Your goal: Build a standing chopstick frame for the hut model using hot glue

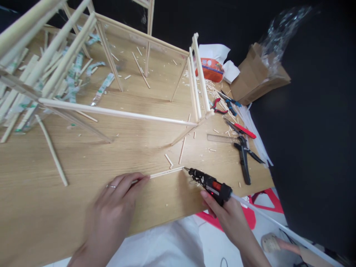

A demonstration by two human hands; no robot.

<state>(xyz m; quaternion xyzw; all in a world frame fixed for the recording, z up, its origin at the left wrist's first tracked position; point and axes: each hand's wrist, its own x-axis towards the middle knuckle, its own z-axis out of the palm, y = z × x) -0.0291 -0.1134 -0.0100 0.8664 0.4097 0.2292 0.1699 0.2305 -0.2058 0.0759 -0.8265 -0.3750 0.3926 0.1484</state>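
Note:
My left hand (115, 202) lies on the wooden table (83, 174), fingers stretched out and pressing down the near end of a thin wooden stick (167, 172). My right hand (226, 215) grips a black and red hot glue gun (210, 182). Its nozzle touches the far end of that stick. A white glue stick pokes out of the gun's back. Behind stands a frame of long wooden sticks (116, 111), its upright posts (198, 78) at the right.
Red-handled pliers (218, 106), a red cutter (241, 129), a clear ruler (221, 138) and black cutters (244, 157) lie at the table's right edge. A torn cardboard box (257, 76), an orange packet (211, 69), stick offcuts and paper wrappers (72, 79) are scattered behind.

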